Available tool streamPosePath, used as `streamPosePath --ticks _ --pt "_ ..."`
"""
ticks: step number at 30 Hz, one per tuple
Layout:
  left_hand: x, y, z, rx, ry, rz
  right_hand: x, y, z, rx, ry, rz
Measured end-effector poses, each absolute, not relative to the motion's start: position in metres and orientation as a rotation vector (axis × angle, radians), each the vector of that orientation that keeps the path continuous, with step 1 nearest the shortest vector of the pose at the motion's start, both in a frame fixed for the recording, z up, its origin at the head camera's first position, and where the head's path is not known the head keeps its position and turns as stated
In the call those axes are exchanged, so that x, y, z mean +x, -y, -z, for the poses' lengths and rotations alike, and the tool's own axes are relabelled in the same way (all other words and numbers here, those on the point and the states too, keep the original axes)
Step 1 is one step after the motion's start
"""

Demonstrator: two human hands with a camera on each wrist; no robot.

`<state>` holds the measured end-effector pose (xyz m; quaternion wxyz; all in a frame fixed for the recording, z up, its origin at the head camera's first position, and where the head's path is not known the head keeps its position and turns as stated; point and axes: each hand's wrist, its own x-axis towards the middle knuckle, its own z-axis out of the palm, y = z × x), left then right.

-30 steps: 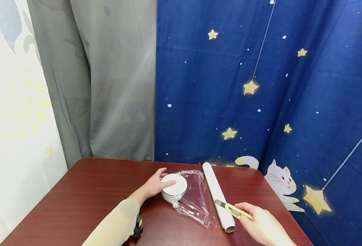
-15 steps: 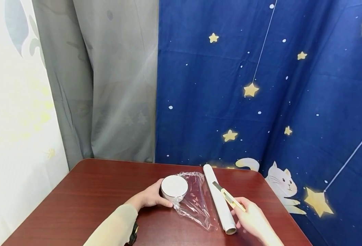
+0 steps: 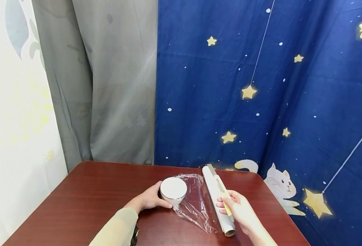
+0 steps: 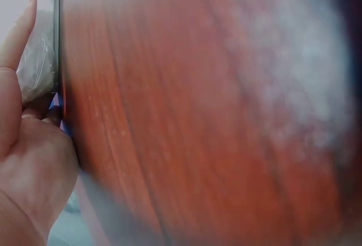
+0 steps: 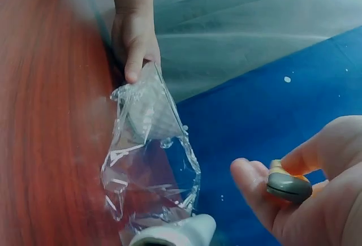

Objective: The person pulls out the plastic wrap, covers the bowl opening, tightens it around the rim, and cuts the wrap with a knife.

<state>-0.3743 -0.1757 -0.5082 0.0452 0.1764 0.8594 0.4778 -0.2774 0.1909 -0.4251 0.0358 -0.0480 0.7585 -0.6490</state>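
Observation:
A white round bowl with a thin dark rim stands on the table, and my left hand holds its left side with the thumb in front. Clear plastic wrap clings to the bowl's side and stretches right toward a white roll. My right hand grips a yellow utility knife above the roll, its blade out and pointing away from me. In the right wrist view the grey end of the knife shows between thumb and fingers. The left wrist view catches the wrapped bowl wall.
The dark red wooden table has rounded far corners. Behind it hang a grey curtain and a blue curtain with stars. A black device sits under my left wrist.
My left thumb has come off the bowl's top to its near side. The right hand has moved left and away, turning the knife from pointing left to pointing away along the roll.

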Motion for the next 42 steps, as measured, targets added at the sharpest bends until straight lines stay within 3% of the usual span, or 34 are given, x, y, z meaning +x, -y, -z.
streamPosePath --ticks 12,24,42 --pt "-0.368 0.173 0.509 0.528 -2.619 -1.476 -0.294 -0.163 0.411 -0.092 -2.217 2.253" --pt "-0.369 0.175 0.506 0.490 -2.618 -1.480 -0.317 -0.159 0.391 0.135 -2.207 2.315" --pt "-0.371 0.173 0.508 0.463 -2.608 -1.496 -0.316 -0.153 0.388 0.016 -2.284 2.381"
